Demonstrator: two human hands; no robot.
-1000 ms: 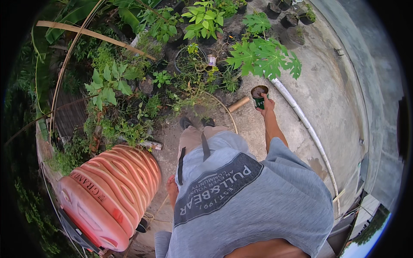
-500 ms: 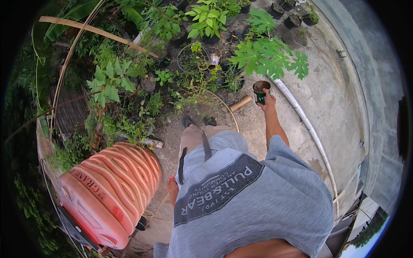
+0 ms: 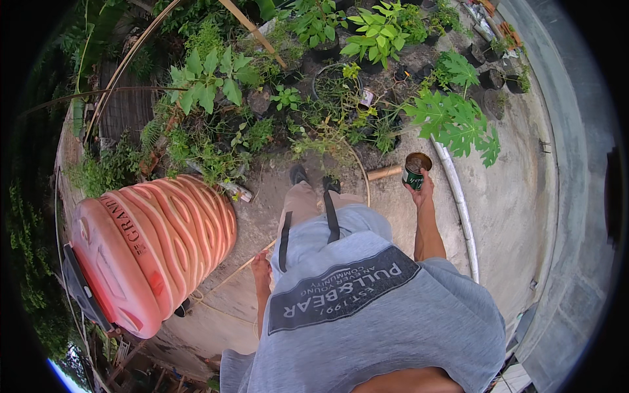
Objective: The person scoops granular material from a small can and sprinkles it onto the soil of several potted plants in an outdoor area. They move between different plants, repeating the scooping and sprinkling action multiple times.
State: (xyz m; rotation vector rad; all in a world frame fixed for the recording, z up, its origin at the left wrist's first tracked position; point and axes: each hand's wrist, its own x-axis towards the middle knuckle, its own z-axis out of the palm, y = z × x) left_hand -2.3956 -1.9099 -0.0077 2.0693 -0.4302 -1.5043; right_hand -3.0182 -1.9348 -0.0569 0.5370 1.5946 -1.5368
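Note:
My right hand point(image 3: 424, 188) is wrapped round a green can point(image 3: 413, 175), held upright out to my right. Through the can's open top, brown contents show, perhaps soil or murky water. My left hand point(image 3: 261, 265) hangs low beside my hip, fingers loosely curled with nothing visible in them. A thin light-coloured hose or cord point(image 3: 226, 278) runs on the ground behind it. Just past the can, a papaya plant point(image 3: 452, 121) spreads its lobed leaves.
A large orange ribbed water tank point(image 3: 164, 242) lies on its side at left. Potted plants point(image 3: 380, 36) and weeds crowd the ground ahead. A white pole point(image 3: 458, 203) lies along the concrete at right, and a short bamboo piece point(image 3: 384, 172) lies before my feet.
The view has swung, so the plants and the pole shift rightward in the picture. The can stays in my right hand, now lower in view. My left hand shows more fully beside my hip.

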